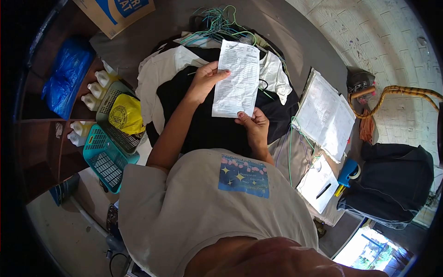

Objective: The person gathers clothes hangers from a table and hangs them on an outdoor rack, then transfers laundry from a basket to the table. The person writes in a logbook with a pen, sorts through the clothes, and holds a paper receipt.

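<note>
A long printed sheet of paper (236, 78) with rows of small text is held up over a heap of clothes. My left hand (208, 82) grips its left edge, thumb on the front and fingers behind. At the lower right corner, my right hand (255, 125) pinches it between thumb and fingers. Beneath lie black cloth (184, 99), a pale garment (154, 81) and a white piece (274, 76). Tangled green and teal strings (217, 23) rest on the far side of the heap. The print is too small to read.
To the right are an open stack of papers (323, 113), a notepad (311, 187) with a pen (324, 190), a blue tape dispenser (347, 173), a striped cord (401, 89) and a black bag (392, 180). Plastic baskets (104, 159), jugs (92, 87) and a cardboard box (99, 21) stand left.
</note>
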{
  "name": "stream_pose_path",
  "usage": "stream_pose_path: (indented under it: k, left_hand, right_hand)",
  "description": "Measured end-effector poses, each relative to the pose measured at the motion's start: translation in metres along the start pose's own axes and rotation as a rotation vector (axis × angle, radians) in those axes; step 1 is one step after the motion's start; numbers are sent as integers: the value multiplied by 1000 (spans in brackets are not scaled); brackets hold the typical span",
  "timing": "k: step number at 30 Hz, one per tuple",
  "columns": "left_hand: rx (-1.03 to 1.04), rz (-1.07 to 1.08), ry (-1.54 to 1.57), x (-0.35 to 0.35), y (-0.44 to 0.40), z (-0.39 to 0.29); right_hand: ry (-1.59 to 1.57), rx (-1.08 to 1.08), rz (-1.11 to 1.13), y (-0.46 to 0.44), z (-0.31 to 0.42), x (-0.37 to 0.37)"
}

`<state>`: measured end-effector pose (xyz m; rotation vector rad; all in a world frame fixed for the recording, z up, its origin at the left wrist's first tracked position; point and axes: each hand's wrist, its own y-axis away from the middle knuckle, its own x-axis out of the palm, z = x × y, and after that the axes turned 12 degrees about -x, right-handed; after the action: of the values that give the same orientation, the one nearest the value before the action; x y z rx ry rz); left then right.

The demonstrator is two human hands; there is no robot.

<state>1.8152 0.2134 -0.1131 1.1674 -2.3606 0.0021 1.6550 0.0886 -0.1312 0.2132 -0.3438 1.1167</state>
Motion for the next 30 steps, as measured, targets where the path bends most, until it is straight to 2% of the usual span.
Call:
stream_pose_path:
  k: [30]
  left_hand:
    - [4,-18,2,0,0,0]
  right_hand:
    - [-30,14,-4,-1,1,1]
